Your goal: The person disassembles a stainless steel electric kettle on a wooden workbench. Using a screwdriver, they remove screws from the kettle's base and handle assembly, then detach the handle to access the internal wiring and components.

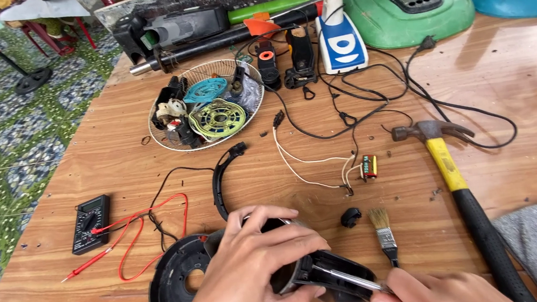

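Gripping a black motor housing (331,275) at the near edge of a wooden table (507,65), both hands busy.

Left hand (253,269) wraps over the housing; right hand (436,288) pinches a thin metal tool (347,278) poked into it. Around them lie a hammer (455,173), brush (384,233), multimeter (90,223) and a wire grille (206,104) of parts. Green patterned tile floor (15,141) runs left.

Bright, even daylight; soft shadows fall beside the hammer (451,167) and cables. Mild glare on the wooden table (521,77), apparently wide-angle bending at the edges; focus sharp throughout
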